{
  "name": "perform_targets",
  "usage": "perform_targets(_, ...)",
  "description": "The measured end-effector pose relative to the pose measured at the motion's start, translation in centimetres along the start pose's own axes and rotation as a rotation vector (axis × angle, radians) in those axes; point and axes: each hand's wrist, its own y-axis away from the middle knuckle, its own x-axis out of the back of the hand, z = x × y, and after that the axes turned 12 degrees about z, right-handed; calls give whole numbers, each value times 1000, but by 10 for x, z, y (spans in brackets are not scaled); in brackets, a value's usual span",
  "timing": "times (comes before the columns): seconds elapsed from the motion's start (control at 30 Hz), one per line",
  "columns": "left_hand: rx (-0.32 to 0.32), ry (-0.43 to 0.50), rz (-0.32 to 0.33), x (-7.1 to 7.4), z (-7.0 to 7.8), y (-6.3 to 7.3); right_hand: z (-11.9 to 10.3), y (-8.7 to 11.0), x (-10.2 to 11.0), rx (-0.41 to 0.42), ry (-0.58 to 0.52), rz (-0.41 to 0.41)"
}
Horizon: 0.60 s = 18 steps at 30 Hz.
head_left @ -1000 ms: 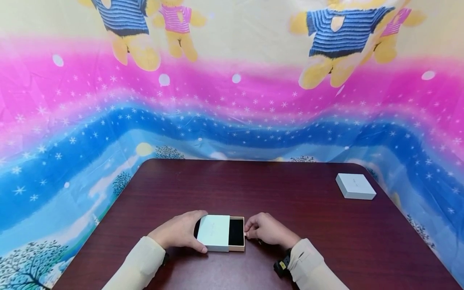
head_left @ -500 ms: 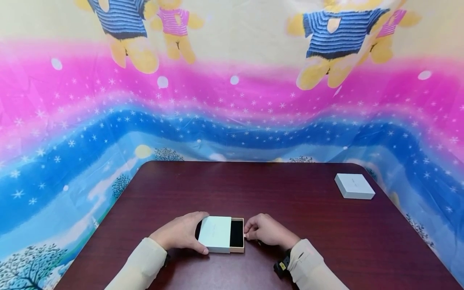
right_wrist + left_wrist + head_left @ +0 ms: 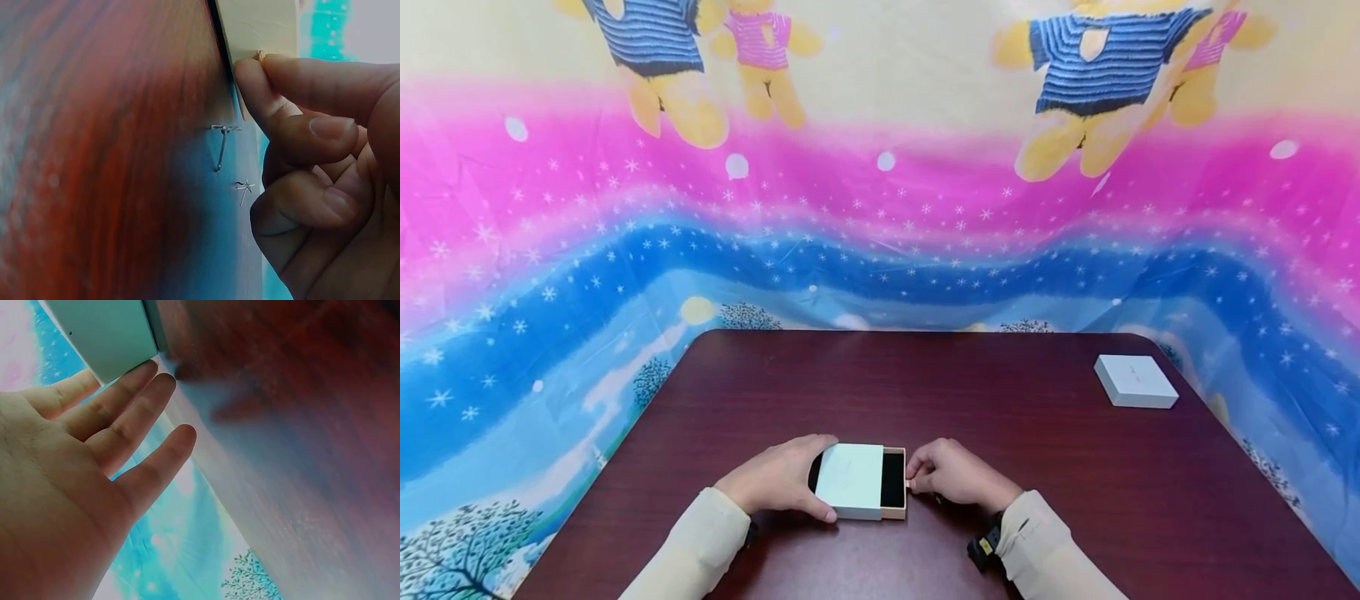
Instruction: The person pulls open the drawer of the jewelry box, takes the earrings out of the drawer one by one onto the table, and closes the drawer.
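A small white jewelry box lies on the table with its black-lined drawer partly out at the right. My left hand spans the outer sleeve's left end, thumb at the near side and a finger at the far side. In the left wrist view its other fingers extend fairly straight by the sleeve's end. My right hand pinches a small ribbon pull tab on the drawer's end between thumb and index finger. Beneath it lie two stud earrings, one star-shaped.
Another white box, closed, sits at the table's far right corner. The dark red wooden table has a printed curtain around its back and sides. A black wrist camera is strapped on the right wrist.
My left hand and the sleeve have shifted slightly right over the drawer, so less of the black lining shows. My right hand stays in place, pinching the tab.
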Motion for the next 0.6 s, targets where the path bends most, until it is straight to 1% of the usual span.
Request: perform_targets(0.6, -5, 0, -12, -1, 4, -3, -1, 1, 0, -3, 0, -1)
